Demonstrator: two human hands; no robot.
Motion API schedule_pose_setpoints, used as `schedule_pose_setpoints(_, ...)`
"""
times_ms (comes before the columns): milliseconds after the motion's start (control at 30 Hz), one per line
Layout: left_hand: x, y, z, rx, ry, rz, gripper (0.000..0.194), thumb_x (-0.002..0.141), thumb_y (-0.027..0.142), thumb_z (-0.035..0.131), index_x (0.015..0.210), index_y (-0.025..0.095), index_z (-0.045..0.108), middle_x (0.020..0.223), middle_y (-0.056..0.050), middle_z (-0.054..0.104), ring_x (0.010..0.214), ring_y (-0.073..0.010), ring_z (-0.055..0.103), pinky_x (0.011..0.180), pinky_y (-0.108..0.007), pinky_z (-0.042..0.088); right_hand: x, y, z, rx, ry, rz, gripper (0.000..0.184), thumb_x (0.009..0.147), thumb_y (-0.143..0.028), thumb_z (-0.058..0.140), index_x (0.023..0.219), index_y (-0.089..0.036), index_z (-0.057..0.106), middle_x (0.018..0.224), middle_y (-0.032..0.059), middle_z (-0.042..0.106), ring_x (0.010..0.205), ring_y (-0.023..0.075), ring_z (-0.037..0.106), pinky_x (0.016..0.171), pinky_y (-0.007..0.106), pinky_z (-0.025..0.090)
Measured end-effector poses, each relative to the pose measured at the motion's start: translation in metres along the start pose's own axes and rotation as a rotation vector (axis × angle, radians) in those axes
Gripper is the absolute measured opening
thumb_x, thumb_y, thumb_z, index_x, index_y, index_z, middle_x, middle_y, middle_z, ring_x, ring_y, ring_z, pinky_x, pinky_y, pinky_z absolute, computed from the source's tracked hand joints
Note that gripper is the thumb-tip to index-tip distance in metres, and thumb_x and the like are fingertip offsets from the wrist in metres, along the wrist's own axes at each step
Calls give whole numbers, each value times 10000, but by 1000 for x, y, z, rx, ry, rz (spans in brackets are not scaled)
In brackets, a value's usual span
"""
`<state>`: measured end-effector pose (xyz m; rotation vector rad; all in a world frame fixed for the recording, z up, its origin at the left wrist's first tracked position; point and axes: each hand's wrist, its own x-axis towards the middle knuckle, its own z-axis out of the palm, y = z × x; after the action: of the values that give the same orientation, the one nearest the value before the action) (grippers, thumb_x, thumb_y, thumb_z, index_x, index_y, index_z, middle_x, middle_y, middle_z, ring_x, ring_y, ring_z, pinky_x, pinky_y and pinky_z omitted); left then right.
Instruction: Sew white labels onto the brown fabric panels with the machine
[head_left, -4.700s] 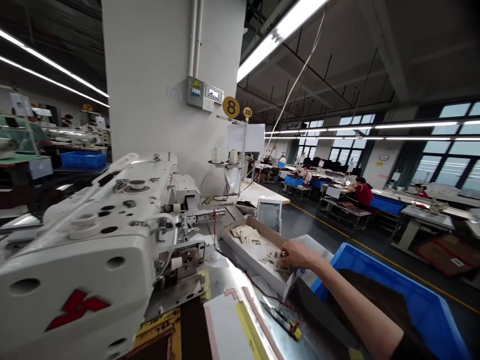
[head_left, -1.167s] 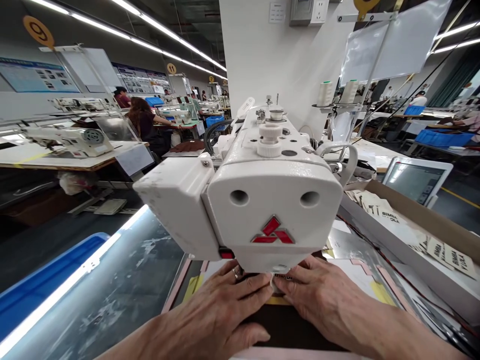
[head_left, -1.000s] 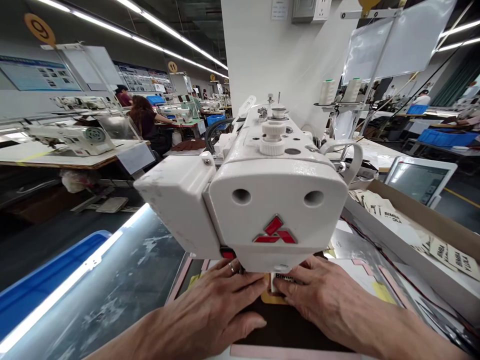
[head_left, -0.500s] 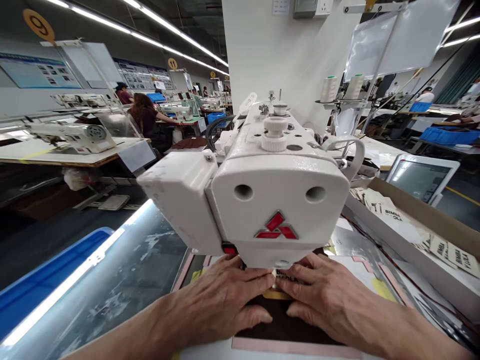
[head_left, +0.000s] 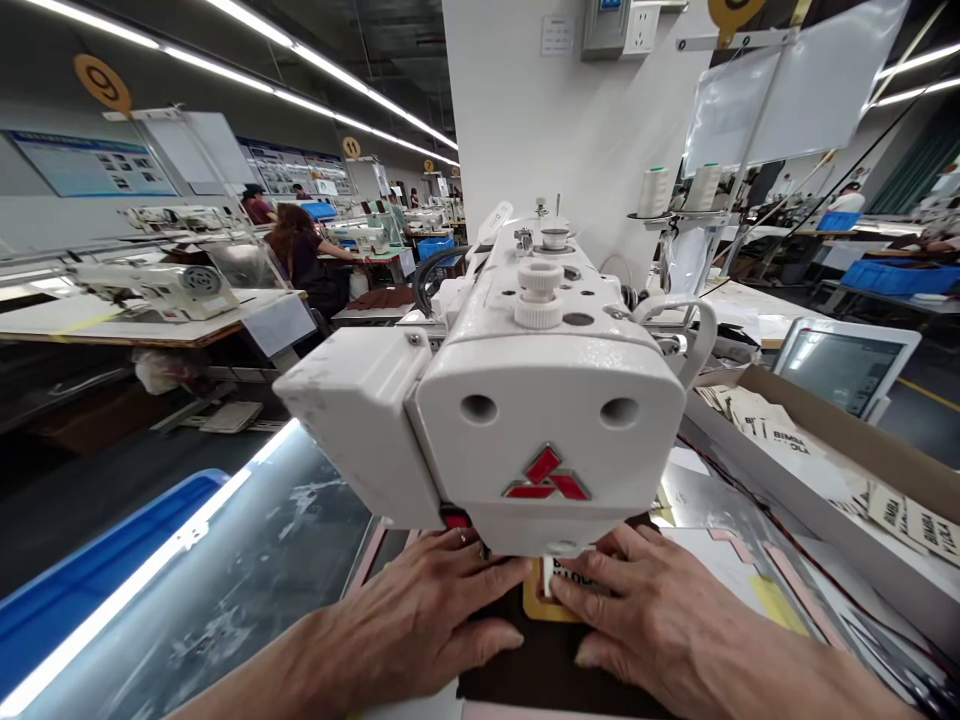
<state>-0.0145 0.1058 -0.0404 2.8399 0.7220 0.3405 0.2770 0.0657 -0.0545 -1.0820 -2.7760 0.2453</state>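
My left hand (head_left: 439, 605) lies flat on a dark brown piece of fabric (head_left: 536, 670), fingers stretched out and thumb apart. My right hand (head_left: 645, 600) is also flat, its fingertips resting on a cream label (head_left: 574, 574) with black lettering. Around the label's lower edge shows a yellow frame-like border (head_left: 551, 608). Directly above both hands stands the head of a white sewing machine (head_left: 551, 420) with a red three-part emblem. It hides the needle area and some of my fingertips.
An open cardboard box (head_left: 832, 470) of printed labels sits at the right, with a screen (head_left: 847, 365) behind it. Scissors (head_left: 896, 660) lie at the lower right. A blue bin (head_left: 112, 560) is on the left. Co-workers sit at machines further back.
My left fingers have drawn back left from the label, and more of the yellow border shows. My right fingers stay on the label. The view has tilted slightly upward.
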Motion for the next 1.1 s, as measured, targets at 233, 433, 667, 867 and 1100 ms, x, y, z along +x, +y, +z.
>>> schedule_pose_setpoints(233,-4,-2,4,-25,-35,-51,529,1051,363,664,1546,319,481,1305,-36,699,1110,-259,704,977,-332,515,0,0,-1,-21,-35,10,391,1073,-484,598,1390,-265,665,1437,3,676,1159,324,634,968,496,513)
schedule_pose_setpoints(433,-2,-4,6,-65,-83,-143,452,1034,450,700,1438,304,557,1257,-28,699,1118,-273,708,946,-351,535,-1,3,7,-36,32,-10,413,1072,-490,597,1417,-269,653,1401,15,697,1105,317,647,937,490,522)
schedule_pose_setpoints(667,-7,-21,15,12,20,-224,501,1143,585,371,1059,199,679,926,-74,750,822,-262,749,647,-306,502,-2,1,3,-49,15,-12,408,1088,-487,566,1424,-271,650,1429,-3,683,1133,315,648,939,481,516)
schedule_pose_setpoints(867,-9,-25,15,11,-24,-267,587,1132,658,338,1005,204,687,882,-64,750,790,-266,756,587,-305,462,0,1,-3,-53,-41,-20,427,1109,-503,522,1440,-264,647,1487,-35,649,1155,292,654,962,456,505)
schedule_pose_setpoints(1100,-5,-22,9,17,-72,-294,661,1117,718,251,993,228,677,875,-43,753,774,-270,753,576,-323,414,0,2,1,-64,-19,-19,457,1108,-515,523,1488,-276,606,1434,-40,687,1110,280,671,937,449,506)
